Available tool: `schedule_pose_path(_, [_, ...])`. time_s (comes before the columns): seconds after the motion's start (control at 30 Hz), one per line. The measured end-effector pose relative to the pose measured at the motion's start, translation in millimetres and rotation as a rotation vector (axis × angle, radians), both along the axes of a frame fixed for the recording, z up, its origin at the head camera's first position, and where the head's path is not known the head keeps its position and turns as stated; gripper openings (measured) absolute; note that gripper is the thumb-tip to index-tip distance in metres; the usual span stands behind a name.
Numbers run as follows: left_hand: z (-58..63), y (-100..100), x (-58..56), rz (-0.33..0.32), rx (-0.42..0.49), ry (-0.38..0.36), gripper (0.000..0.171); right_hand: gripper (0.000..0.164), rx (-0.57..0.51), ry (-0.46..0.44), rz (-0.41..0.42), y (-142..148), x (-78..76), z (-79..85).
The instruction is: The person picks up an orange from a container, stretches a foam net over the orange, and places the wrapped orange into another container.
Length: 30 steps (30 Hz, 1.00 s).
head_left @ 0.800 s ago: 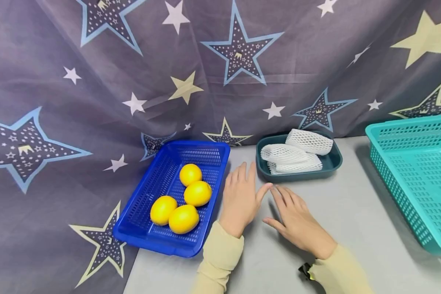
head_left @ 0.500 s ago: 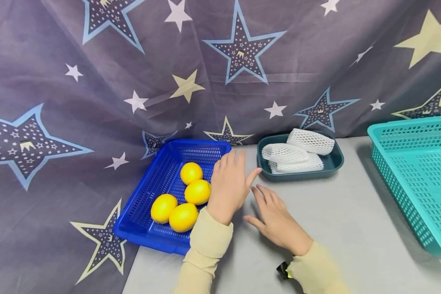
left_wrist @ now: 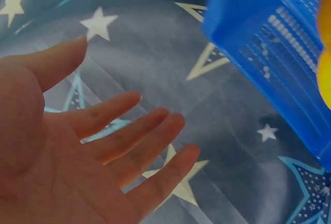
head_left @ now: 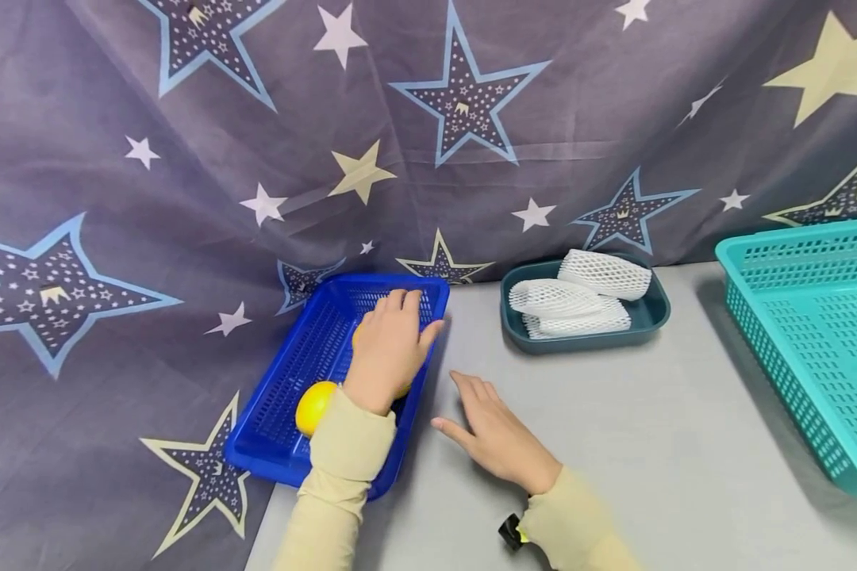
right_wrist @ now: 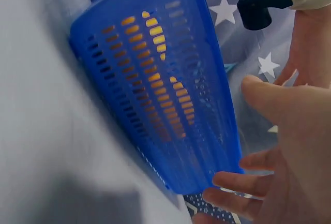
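Note:
My left hand (head_left: pixel 388 349) is over the blue basket (head_left: pixel 264 469), its fingers loosely extended above the yellow lemon-like fruits. One yellow fruit (head_left: pixel 314 408) shows beside the sleeve; the others are mostly hidden under the hand and forearm. The left wrist view shows the palm and spread fingers of the left hand (left_wrist: pixel 98 151) with nothing in them, the basket wall to the right. Just right of the basket, my right hand (head_left: pixel 500 440) hovers over the table, thumb apart from the fingers, holding nothing. Fruit shows through the slots of the basket (right_wrist: pixel 213 87) in the right wrist view.
Behind the hands, a dark green tray (head_left: pixel 586 343) holds several white foam net sleeves (head_left: pixel 553 297). A turquoise basket (head_left: pixel 771 365) stands at the right edge. The grey table (head_left: pixel 657 444) meets a star-patterned curtain (head_left: pixel 428 190) at the back and left.
My left hand has moved left, from the space between basket and tray to over the fruits. My right hand has followed leftward and slightly nearer, toward the basket's side.

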<state>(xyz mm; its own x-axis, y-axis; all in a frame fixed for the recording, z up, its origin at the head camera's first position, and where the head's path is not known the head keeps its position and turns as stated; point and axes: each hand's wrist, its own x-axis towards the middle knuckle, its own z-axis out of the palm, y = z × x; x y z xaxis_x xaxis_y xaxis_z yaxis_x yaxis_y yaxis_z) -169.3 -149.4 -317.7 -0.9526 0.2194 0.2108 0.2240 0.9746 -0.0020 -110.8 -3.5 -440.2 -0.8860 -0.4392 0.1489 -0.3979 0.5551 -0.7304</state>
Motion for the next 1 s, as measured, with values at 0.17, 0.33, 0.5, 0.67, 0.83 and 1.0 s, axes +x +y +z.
schedule_pose_path(0.17, [-2.8,-19.4,-4.2,0.002,-0.042,-0.111,0.049,0.077,0.006,-0.014,0.006,-14.6,2.2,3.5])
schedule_pose_path(0.33, [-14.4,-43.3,-8.6,-0.011,-0.035,-0.225,0.048,0.078,-0.067,-0.125,0.024,-25.0,4.3,1.0])
schedule_pose_path(0.5, [-24.8,-66.9,-13.5,0.055,-0.02,-0.414,0.052,0.077,-0.244,-0.239,0.043,-35.9,2.0,-5.4])
schedule_pose_path(0.67, [-32.9,-77.3,-19.8,0.09,-0.089,-0.483,0.057,0.067,-0.41,-0.337,0.05,-43.6,-2.1,-9.2])
schedule_pose_path(0.83, [-37.4,-81.2,-24.0,0.118,-0.073,-0.55,0.055,0.06,-0.53,-0.363,0.013,-45.4,-1.9,-11.3])
schedule_pose_path(1.0, [-43.0,-84.5,-26.3,0.145,-0.019,-0.622,0.063,0.053,-0.649,-0.405,0.008,-49.0,-0.5,-13.4])
